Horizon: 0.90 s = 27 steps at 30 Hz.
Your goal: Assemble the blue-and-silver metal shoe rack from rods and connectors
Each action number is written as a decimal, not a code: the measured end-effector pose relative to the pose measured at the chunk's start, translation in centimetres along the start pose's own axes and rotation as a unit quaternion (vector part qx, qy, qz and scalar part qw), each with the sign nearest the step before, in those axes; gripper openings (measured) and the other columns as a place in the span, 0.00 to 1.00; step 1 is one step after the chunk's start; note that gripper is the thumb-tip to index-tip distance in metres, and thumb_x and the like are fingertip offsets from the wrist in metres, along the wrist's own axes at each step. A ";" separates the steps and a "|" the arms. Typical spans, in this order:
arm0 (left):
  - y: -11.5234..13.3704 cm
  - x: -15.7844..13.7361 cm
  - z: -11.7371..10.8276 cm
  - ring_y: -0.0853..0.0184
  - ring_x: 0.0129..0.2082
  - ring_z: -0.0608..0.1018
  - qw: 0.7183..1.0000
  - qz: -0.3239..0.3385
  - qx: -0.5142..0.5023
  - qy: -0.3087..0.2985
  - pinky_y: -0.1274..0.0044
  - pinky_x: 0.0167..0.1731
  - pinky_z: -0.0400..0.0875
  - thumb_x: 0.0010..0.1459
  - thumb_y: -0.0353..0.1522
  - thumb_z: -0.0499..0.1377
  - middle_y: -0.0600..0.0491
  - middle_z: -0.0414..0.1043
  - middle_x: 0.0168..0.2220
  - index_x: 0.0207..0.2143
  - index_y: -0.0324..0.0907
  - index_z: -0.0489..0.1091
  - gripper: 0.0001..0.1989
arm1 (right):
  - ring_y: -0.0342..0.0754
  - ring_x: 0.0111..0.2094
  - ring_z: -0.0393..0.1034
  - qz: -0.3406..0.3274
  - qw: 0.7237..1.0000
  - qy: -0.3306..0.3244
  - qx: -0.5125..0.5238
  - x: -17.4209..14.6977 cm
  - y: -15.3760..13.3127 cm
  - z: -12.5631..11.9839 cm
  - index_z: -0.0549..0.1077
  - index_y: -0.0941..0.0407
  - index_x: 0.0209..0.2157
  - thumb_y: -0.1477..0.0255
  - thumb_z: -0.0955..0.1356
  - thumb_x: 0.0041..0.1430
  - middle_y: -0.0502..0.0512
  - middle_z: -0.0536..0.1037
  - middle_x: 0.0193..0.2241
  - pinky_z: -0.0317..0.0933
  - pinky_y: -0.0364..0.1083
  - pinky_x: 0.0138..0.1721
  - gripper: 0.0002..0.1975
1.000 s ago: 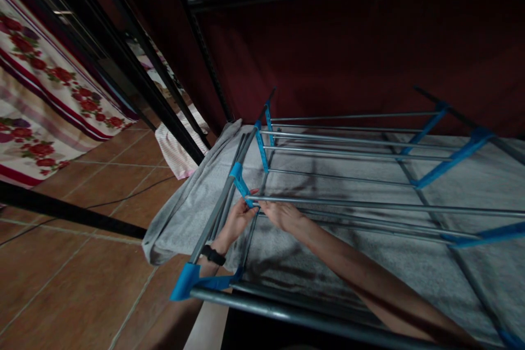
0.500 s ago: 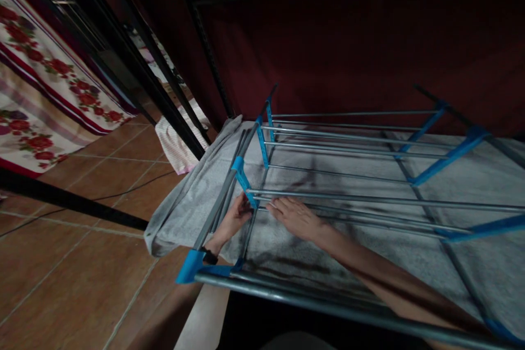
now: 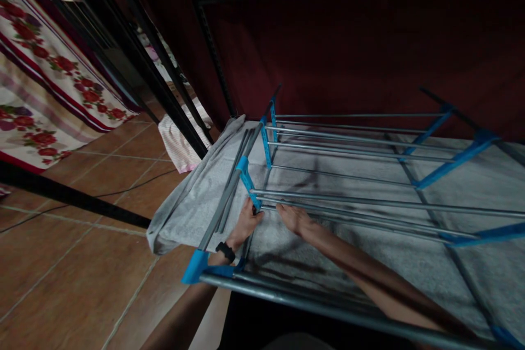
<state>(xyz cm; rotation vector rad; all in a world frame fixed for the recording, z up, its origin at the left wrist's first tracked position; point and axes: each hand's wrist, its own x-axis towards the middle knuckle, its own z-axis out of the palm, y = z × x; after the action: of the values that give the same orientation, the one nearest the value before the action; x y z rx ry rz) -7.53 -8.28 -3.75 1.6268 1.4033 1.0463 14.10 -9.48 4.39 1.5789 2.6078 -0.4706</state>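
Note:
A rack of grey metal tubes (image 3: 353, 199) and blue plastic brackets lies on a grey blanket. My left hand (image 3: 247, 222), with a dark band on its wrist, is closed around the lower end of a blue bracket (image 3: 247, 178). That bracket joins the rack's left side bar to several long tubes. Just to its right, my right hand (image 3: 296, 219) is closed over a lower metal tube (image 3: 269, 208), close to where it meets the bracket. Part of its grip is hidden behind the fingers.
Loose grey tubes (image 3: 227, 208) lie along the blanket (image 3: 180, 216) left of the rack. A thick tube (image 3: 328, 306) crosses in front of my body. Black metal posts (image 3: 159, 82) stand at left, over a tiled floor (image 3: 69, 262). A dark red cloth (image 3: 348, 49) hangs behind.
My left hand has moved slightly right and up onto the bracket's lower end. My right hand's fingers have drawn in from lying flatter over the tubes. The view has shifted slightly.

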 end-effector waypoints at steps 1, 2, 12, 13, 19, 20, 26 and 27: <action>-0.2 0.1 0.2 0.58 0.45 0.74 1.000 -0.004 0.000 0.012 0.65 0.49 0.70 0.51 0.30 0.65 0.49 0.72 0.47 0.46 0.43 0.73 0.18 | 0.53 0.54 0.79 -0.001 1.000 -0.001 0.003 0.0 0.0 0.0 0.75 0.59 0.55 0.80 0.56 0.72 0.64 0.81 0.54 0.71 0.47 0.52 0.20; -0.3 0.1 0.5 0.58 0.44 0.74 1.000 -0.006 -0.002 0.023 0.65 0.49 0.70 0.51 0.30 0.65 0.49 0.72 0.46 0.44 0.43 0.73 0.16 | 0.53 0.54 0.79 -0.001 1.000 -0.002 0.005 0.0 0.0 -0.1 0.75 0.58 0.55 0.80 0.56 0.73 0.64 0.81 0.53 0.71 0.48 0.52 0.20; 0.1 0.3 1.8 0.48 0.56 0.74 0.997 0.017 -0.019 0.073 0.53 0.64 0.63 0.55 0.29 0.65 0.44 0.75 0.48 0.44 0.43 0.75 0.13 | 0.54 0.58 0.76 0.001 0.999 0.004 0.033 0.3 0.3 0.7 0.72 0.60 0.59 0.76 0.56 0.75 0.66 0.79 0.58 0.69 0.49 0.56 0.21; 0.1 0.3 1.8 0.48 0.56 0.73 0.997 0.014 -0.021 0.076 0.52 0.65 0.62 0.55 0.29 0.65 0.43 0.75 0.49 0.44 0.43 0.75 0.13 | 0.54 0.59 0.76 0.000 0.999 0.007 0.036 0.3 0.4 0.9 0.72 0.59 0.60 0.76 0.55 0.76 0.65 0.79 0.58 0.69 0.49 0.57 0.21; -0.1 0.2 2.0 0.46 0.56 0.73 0.994 0.010 -0.048 0.097 0.51 0.66 0.60 0.52 0.29 0.68 0.44 0.75 0.47 0.44 0.45 0.76 0.15 | 0.54 0.58 0.77 -0.008 0.999 0.010 0.050 0.4 0.7 1.8 0.72 0.58 0.60 0.75 0.55 0.76 0.64 0.79 0.58 0.70 0.49 0.55 0.21; -0.1 0.2 2.0 0.45 0.55 0.73 0.994 0.009 -0.047 0.100 0.51 0.65 0.60 0.52 0.29 0.68 0.44 0.75 0.47 0.43 0.45 0.76 0.15 | 0.54 0.58 0.77 -0.008 0.999 0.013 0.051 0.3 0.7 1.8 0.72 0.58 0.60 0.75 0.54 0.76 0.64 0.79 0.58 0.70 0.49 0.55 0.22; -0.1 0.1 2.3 0.46 0.52 0.73 0.993 0.011 -0.055 0.102 0.53 0.61 0.62 0.55 0.34 0.68 0.43 0.74 0.44 0.39 0.45 0.75 0.10 | 0.53 0.59 0.76 -0.008 0.999 0.021 0.047 0.5 0.9 1.7 0.71 0.57 0.62 0.78 0.57 0.73 0.65 0.79 0.58 0.69 0.49 0.57 0.23; -0.1 0.1 2.3 0.46 0.51 0.73 0.993 0.011 -0.056 0.103 0.54 0.61 0.62 0.55 0.34 0.69 0.44 0.74 0.44 0.39 0.46 0.75 0.10 | 0.53 0.59 0.76 -0.008 0.999 0.021 0.047 0.5 0.9 1.7 0.71 0.57 0.62 0.78 0.57 0.73 0.65 0.79 0.58 0.69 0.49 0.58 0.23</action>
<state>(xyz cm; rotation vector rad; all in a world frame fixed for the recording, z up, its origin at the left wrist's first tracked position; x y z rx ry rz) -5.46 -8.24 -4.72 1.4905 1.4314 1.3130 14.48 -9.12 2.47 1.6136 2.6695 -0.5762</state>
